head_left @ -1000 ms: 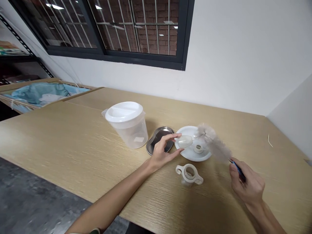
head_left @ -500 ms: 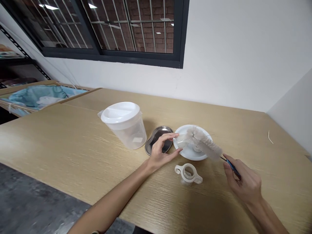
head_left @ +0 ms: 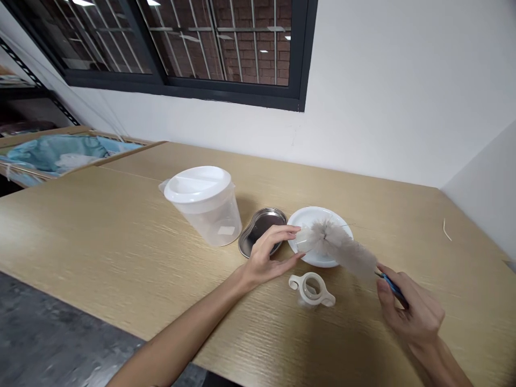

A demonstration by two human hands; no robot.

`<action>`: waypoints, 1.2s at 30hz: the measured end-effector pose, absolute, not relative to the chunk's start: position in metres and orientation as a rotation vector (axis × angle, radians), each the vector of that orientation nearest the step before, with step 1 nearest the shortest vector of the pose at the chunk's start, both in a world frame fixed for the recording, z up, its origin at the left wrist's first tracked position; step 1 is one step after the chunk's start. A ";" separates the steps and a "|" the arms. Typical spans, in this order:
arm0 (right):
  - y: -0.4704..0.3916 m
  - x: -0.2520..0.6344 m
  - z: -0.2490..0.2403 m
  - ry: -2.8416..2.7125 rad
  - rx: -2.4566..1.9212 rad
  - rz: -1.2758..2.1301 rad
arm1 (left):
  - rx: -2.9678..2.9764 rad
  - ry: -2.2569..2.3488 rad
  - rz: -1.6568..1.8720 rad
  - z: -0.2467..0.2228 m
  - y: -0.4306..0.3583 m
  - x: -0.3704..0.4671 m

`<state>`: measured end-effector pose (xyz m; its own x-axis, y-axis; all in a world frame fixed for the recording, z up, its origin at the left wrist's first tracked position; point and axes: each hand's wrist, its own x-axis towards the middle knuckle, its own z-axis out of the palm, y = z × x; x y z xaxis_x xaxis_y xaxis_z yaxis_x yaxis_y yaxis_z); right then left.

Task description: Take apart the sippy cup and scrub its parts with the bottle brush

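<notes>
My left hand [head_left: 272, 252] pinches a small clear cup [head_left: 303, 239] between thumb and fingers, its mouth turned toward the right. In my right hand [head_left: 415, 306] is the blue handle of a bottle brush [head_left: 352, 250] with pale, bushy bristles. The brush's round tip is at the cup's mouth; whether some bristles are inside I cannot tell. Both are above a white dish [head_left: 320, 264], whose middle they partly hide. Closer to me stands a small clear container with a white two-handled ring [head_left: 312, 288] on top.
Left of the dish lies a kidney-shaped steel tray [head_left: 252, 236], partly behind my left hand. A translucent pitcher [head_left: 213, 220] with a white lid stands farther left. A thin pale strip [head_left: 445, 230] lies at the right. A blue-lined bin [head_left: 60, 153] adjoins the table at the back left.
My right hand has moved to the right with the brush, its tip shifting slightly. My left hand and the cup have shifted a little right.
</notes>
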<state>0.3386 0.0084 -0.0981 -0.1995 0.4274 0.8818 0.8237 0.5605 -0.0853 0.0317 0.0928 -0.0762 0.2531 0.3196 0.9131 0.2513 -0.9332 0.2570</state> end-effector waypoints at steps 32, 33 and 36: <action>0.011 0.338 -0.099 -1.887 -1.061 -0.433 | 2.331 0.619 1.957 -0.079 0.095 0.029; 0.011 0.337 -0.099 -1.893 -1.061 -0.425 | 2.334 0.620 1.957 -0.080 0.095 0.029; 0.011 0.336 -0.099 -1.886 -1.091 -0.426 | 2.331 0.626 1.969 -0.080 0.095 0.028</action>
<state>0.3356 0.0110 -0.0988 -0.2176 0.5167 0.8281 0.8227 0.5536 -0.1293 0.0281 0.0947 -0.0799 0.1204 0.3175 0.9406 0.2839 -0.9189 0.2738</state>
